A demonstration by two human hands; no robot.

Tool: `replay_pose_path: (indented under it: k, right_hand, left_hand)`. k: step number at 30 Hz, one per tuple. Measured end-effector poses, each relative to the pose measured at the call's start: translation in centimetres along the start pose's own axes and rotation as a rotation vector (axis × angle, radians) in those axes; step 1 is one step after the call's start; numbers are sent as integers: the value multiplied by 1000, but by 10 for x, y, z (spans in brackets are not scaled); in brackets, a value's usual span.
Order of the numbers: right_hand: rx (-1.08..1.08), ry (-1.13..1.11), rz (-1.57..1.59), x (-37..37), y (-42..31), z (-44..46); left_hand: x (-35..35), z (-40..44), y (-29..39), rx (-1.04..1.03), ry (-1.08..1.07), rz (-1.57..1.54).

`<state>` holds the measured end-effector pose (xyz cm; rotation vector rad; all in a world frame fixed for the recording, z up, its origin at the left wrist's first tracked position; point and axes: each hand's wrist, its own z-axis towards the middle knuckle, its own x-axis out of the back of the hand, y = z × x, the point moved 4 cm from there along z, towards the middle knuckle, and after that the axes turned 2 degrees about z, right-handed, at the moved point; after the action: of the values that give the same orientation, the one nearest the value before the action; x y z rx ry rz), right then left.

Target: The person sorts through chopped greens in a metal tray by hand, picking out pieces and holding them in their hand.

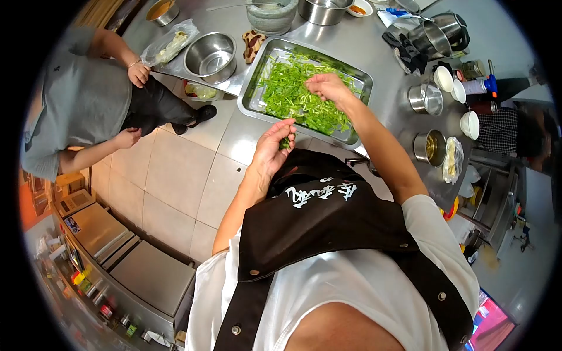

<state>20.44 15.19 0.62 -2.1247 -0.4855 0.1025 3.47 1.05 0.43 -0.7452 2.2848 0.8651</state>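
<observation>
Greens (281, 88): lying in a loose, chopped heap inside the tray (248, 93), spreading over most of its bottom and leaving some bare metal showing along the sides. Reaching in from the near right with the right hand (331, 89), holding the fingertips directly over the heap, right of its middle. Bunching those fingers against the thumb; cannot tell about anything pinched between the tips, nor about contact with the leaves below. Holding the left hand (274, 146) palm up outside the near side of the tray, pointing its fingertips toward the rim; cannot tell about touching there. Curling its fingers inward and closing loosely on a few green bits (285, 143) against the palm.

Lying just beside the far left corner of the tray: a patterned cloth (253, 47). Standing farther left: a steel bowl (211, 55). Standing beyond the tray: a stone mortar (271, 17) and, to its right, a pot (323, 10). Standing at the left, apart from the tray: another person (91, 99).
</observation>
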Motion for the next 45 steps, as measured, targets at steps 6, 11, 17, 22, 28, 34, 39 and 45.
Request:
replay_pose_path:
  k: [6, 11, 17, 22, 28, 34, 39, 45]
  right_hand:
    - [4, -135, 295, -13, -1, -24]
    - [49, -167, 319, -17, -2, -37]
    - [176, -174, 82, -24, -6, -51]
    - [151, -157, 105, -25, -2, -54]
    - [367, -158, 17, -27, -7, -60]
    - [557, -3, -426, -29, -21, -71]
    - [679, 79, -635, -32, -24, -80]
    - [731, 102, -769, -32, -28, -91]
  left_hand:
    - [-12, 9, 0, 8, -24, 22]
    - [-23, 13, 4, -3, -54, 46]
    - [-26, 20, 6, -60, 7, -2]
    - [-20, 23, 4, -92, 35, -4]
    - [-21, 20, 4, -140, 41, 36]
    - [-27, 20, 5, -216, 37, 190]
    - [-25, 20, 2, -218, 70, 269]
    - [-29, 16, 2, -193, 50, 433]
